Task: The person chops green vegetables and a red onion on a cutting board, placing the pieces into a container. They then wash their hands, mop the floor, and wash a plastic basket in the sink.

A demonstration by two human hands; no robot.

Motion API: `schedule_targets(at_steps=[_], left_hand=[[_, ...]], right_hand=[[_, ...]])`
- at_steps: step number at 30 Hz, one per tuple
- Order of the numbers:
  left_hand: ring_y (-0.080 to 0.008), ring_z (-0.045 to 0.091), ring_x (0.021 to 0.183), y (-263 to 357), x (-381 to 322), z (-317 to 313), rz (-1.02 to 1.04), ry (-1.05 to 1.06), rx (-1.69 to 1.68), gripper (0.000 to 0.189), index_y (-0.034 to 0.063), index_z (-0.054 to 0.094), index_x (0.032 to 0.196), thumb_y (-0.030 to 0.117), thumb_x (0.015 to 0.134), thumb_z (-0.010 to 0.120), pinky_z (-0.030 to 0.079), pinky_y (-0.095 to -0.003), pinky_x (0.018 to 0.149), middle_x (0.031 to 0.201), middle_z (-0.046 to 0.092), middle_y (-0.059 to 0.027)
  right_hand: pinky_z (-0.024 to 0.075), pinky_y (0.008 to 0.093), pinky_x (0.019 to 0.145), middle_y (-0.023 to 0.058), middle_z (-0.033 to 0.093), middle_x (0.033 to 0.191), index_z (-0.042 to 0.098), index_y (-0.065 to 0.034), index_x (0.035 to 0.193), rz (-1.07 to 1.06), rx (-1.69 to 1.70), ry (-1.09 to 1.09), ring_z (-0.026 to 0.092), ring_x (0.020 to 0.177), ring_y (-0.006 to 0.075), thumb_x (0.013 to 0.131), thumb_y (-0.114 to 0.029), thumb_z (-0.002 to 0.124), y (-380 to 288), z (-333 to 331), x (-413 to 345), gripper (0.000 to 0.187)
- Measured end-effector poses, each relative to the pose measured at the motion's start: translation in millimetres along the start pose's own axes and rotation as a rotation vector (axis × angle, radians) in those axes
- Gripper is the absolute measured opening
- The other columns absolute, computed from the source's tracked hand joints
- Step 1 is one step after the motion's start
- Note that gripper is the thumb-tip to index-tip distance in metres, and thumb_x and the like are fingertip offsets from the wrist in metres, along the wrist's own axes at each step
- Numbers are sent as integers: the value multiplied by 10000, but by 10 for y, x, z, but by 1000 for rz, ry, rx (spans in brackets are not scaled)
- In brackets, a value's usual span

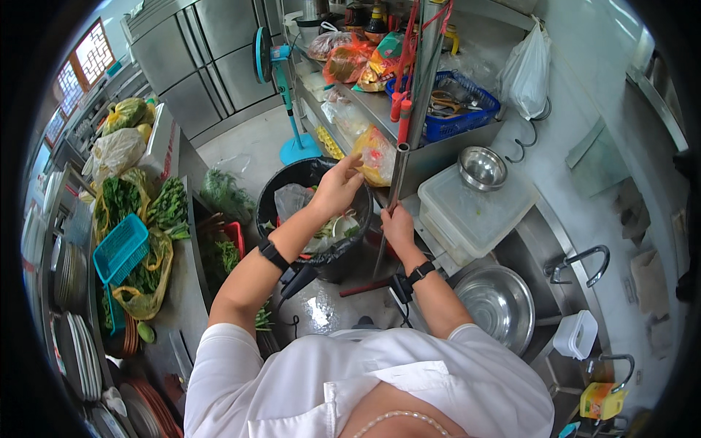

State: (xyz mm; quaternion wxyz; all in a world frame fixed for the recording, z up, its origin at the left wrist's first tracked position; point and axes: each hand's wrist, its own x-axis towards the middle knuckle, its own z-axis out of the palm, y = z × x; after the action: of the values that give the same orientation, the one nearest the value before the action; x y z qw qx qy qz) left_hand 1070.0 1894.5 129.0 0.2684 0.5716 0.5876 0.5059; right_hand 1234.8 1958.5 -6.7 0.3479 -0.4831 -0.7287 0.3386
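My left hand [340,185] is stretched over a black-lined waste bin [268,189], its fingers apart and near a yellow plastic bag [374,153] on the lower shelf. Nothing shows in that hand. My right hand [398,227] is closed around a metal pole [399,178], which stands nearly upright between the bin and the shelf corner. Its open upper end shows above the hand, and its lower part reaches down towards the floor. Inside the bin lie vegetable scraps [328,235] and a clear plastic bag [292,201].
A blue fan [298,148] stands behind the bin. On the left, a steel counter [189,274] holds greens and a teal basket [123,249]. To the right are a lidded plastic box [473,213], a steel bowl [482,168], and a sink with a large basin [498,306].
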Motion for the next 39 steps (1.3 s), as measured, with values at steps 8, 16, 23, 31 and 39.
schedule_targets(at_steps=[8, 16, 23, 31, 39], left_hand=[[-305, 457, 1283, -495, 1863, 186, 148, -14, -28, 828, 120, 93, 1520, -24, 864, 578, 424, -354, 1001, 1511, 300, -156], [-197, 649, 923, -291, 2194, 256, -39, -368, -64, 434, 28, 450, 1342, 33, 922, 558, 521, -341, 816, 1036, 641, -72], [-185, 654, 910, 109, 1773, -329, 117, -458, -730, 253, 1, 529, 1164, 110, 941, 582, 532, -329, 813, 1018, 634, -73], [-120, 580, 932, -137, 1473, -291, 264, -395, -500, 279, 12, 488, 1217, 83, 954, 554, 480, -287, 840, 1051, 602, -37], [-170, 568, 1066, -1005, 875, -225, 149, -158, -37, 434, -13, 387, 1346, 19, 935, 522, 453, -286, 911, 1200, 568, -119]], right_hand=[[501, 512, 747, 251, 646, 887, 542, -4, 985, 23, -173, -19, 629, 850, 428, 855, -263, 622, -56, 217, 170, 301], [505, 503, 735, 243, 654, 871, 538, 8, 1065, 163, -163, 46, 629, 835, 434, 845, -230, 643, 77, 260, 441, 341], [510, 496, 726, 242, 655, 847, 524, 18, 1153, 167, -261, 68, 638, 814, 418, 846, -258, 640, 9, 529, 609, 428], [504, 503, 725, 223, 656, 886, 532, -20, 1110, 181, -257, 71, 639, 830, 406, 845, -258, 642, -146, 682, 717, 373], [520, 361, 837, 191, 681, 1016, 591, 21, 1104, 163, -140, -56, 667, 954, 303, 856, -250, 669, 419, 456, 635, 375]])
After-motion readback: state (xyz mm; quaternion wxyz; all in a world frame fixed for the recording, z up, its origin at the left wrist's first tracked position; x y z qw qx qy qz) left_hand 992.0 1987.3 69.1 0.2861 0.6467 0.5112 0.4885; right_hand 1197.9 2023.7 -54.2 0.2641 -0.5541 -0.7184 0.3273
